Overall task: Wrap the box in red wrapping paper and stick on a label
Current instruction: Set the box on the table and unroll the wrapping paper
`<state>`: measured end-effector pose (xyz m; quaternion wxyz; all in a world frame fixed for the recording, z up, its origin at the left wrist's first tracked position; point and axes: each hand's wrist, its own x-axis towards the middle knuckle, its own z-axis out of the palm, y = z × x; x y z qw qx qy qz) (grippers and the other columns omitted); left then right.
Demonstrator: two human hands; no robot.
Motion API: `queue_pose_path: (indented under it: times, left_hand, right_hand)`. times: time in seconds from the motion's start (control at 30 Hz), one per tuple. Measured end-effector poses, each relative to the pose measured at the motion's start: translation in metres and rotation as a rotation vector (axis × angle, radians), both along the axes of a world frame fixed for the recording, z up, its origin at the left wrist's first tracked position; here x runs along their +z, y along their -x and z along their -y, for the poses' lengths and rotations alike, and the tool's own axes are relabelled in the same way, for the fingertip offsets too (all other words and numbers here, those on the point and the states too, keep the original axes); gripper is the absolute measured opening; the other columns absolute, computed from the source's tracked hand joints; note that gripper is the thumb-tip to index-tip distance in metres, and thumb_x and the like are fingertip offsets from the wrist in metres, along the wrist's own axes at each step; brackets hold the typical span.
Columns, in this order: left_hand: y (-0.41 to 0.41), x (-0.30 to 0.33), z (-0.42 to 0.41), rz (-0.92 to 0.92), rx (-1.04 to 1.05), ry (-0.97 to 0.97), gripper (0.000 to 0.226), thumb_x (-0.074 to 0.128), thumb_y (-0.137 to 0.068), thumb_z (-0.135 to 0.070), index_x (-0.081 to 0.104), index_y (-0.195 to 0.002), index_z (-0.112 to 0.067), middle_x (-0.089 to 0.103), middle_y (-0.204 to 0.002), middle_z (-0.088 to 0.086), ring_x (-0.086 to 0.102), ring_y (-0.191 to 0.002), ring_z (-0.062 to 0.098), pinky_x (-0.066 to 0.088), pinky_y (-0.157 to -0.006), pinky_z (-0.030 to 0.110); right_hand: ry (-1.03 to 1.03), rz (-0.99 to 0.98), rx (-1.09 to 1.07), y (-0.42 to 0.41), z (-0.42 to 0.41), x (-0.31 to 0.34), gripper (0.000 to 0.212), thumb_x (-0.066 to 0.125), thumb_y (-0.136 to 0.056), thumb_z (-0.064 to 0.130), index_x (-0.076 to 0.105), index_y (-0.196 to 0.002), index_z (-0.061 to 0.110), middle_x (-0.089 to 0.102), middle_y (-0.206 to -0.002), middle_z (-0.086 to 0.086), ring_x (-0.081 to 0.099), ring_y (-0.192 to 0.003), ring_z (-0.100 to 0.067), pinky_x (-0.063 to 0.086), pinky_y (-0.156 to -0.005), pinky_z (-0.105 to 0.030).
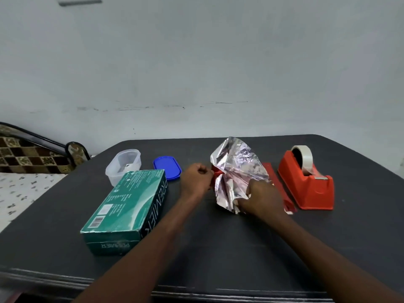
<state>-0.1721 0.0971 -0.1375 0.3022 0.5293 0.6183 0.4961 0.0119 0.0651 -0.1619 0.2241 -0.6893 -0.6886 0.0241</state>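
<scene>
A crumpled sheet of wrapping paper (237, 169), silver on its visible side and red on the other, stands bunched up in the middle of the dark table. My left hand (196, 177) pinches its red left edge with curled fingers. My right hand (260, 199) grips its lower right part. A green rectangular box (129, 206) printed PREMIER lies flat to the left, apart from both hands. A flat red strip of paper (276, 184) lies between the sheet and the tape dispenser. No label is visible.
A red tape dispenser (306, 182) with a roll of clear tape stands at the right. A clear plastic container (123, 165) and its blue lid (167, 168) sit behind the box. The table's front edge (196, 290) is near me; a bed lies at the left.
</scene>
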Motion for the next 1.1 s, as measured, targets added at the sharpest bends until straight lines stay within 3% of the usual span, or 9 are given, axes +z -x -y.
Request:
queue_pose_path:
  times: [0.1,0.2,0.37,0.53,0.63,0.77,0.9,1.0,1.1]
  left_hand:
    - [0.014,0.006,0.009,0.277,0.075,0.127,0.012,0.064,-0.088,-0.009,0.064,-0.076,-0.011,0.068,-0.075,0.009,0.06,-0.058,0.016,0.055,-0.059,0.028]
    - [0.005,0.034,0.023,0.311,0.187,-0.051,0.009,0.056,-0.088,-0.01,0.062,-0.092,-0.015,0.065,-0.088,0.005,0.056,-0.068,0.014,0.046,-0.064,0.027]
    - [-0.042,0.078,0.061,-0.327,0.156,-0.799,0.021,0.045,-0.083,-0.011,0.06,-0.097,-0.016,0.057,-0.099,-0.001,0.052,-0.092,0.013,0.04,-0.074,0.024]
    - [-0.04,0.027,0.021,-1.106,-0.078,-0.35,0.037,0.05,-0.096,-0.031,0.053,-0.128,-0.013,0.052,-0.134,0.013,0.042,-0.129,0.031,0.037,-0.102,0.041]
    - [-0.021,0.007,0.005,-1.282,-0.127,-0.092,0.06,0.058,-0.093,-0.039,0.037,-0.144,-0.015,0.025,-0.156,0.021,0.015,-0.148,0.038,0.022,-0.115,0.05]
    - [-0.01,0.0,0.003,-1.09,-0.189,-0.027,0.074,0.058,-0.091,-0.051,0.029,-0.15,-0.017,0.023,-0.159,0.016,0.02,-0.148,0.033,0.023,-0.116,0.051]
    - [-0.02,0.014,0.006,-0.683,-0.418,-0.172,0.085,0.065,-0.091,-0.043,0.017,-0.157,-0.019,0.032,-0.157,0.009,0.034,-0.142,0.027,0.033,-0.116,0.043]
    - [-0.027,0.017,0.002,-0.743,-0.508,-0.151,0.102,0.075,-0.083,-0.028,0.008,-0.159,-0.017,0.042,-0.148,0.015,0.047,-0.13,0.031,0.04,-0.108,0.043]
    - [-0.022,0.013,-0.005,-0.751,-0.404,-0.195,0.075,0.07,-0.086,-0.021,0.033,-0.152,-0.019,0.063,-0.124,0.015,0.06,-0.113,0.032,0.048,-0.096,0.041]
  right_hand:
    - [-0.002,0.049,0.015,0.004,-0.003,0.0,0.015,0.057,-0.081,0.024,0.061,-0.09,0.013,0.07,-0.097,-0.008,0.065,-0.09,-0.03,0.037,-0.064,-0.03]
    - [-0.079,0.116,0.019,0.004,-0.002,0.01,0.005,0.055,-0.082,0.014,0.052,-0.08,0.018,0.069,-0.092,-0.007,0.064,-0.084,-0.03,0.034,-0.062,-0.03]
    - [-0.224,0.264,0.069,0.014,0.0,0.037,0.017,0.061,-0.086,0.021,0.059,-0.101,0.013,0.068,-0.102,-0.008,0.065,-0.094,-0.032,0.036,-0.064,-0.034]
    - [-0.27,0.241,0.14,0.006,0.007,0.046,0.016,0.064,-0.084,0.016,0.062,-0.098,0.01,0.067,-0.103,-0.013,0.065,-0.092,-0.035,0.042,-0.063,-0.037]
    - [-0.246,0.372,0.155,-0.005,0.007,0.048,0.034,0.064,-0.087,0.016,0.059,-0.121,0.014,0.065,-0.119,-0.009,0.061,-0.109,-0.031,0.048,-0.077,-0.036]
    - [-0.253,0.386,0.226,-0.011,0.003,0.051,0.048,0.067,-0.086,0.017,0.056,-0.133,0.022,0.063,-0.118,-0.005,0.06,-0.108,-0.026,0.042,-0.075,-0.032]
    - [-0.281,0.318,0.3,-0.007,0.003,0.052,0.032,0.066,-0.09,0.027,0.063,-0.121,0.02,0.062,-0.108,-0.004,0.058,-0.101,-0.023,0.03,-0.071,-0.027]
    - [-0.269,0.244,0.33,-0.007,0.001,0.049,0.026,0.069,-0.086,0.023,0.068,-0.111,0.017,0.06,-0.1,-0.004,0.056,-0.097,-0.024,0.032,-0.07,-0.029]
    - [-0.302,0.193,0.336,-0.006,-0.001,0.048,0.02,0.065,-0.085,0.02,0.073,-0.103,0.016,0.059,-0.09,-0.006,0.056,-0.089,-0.027,0.037,-0.065,-0.032]
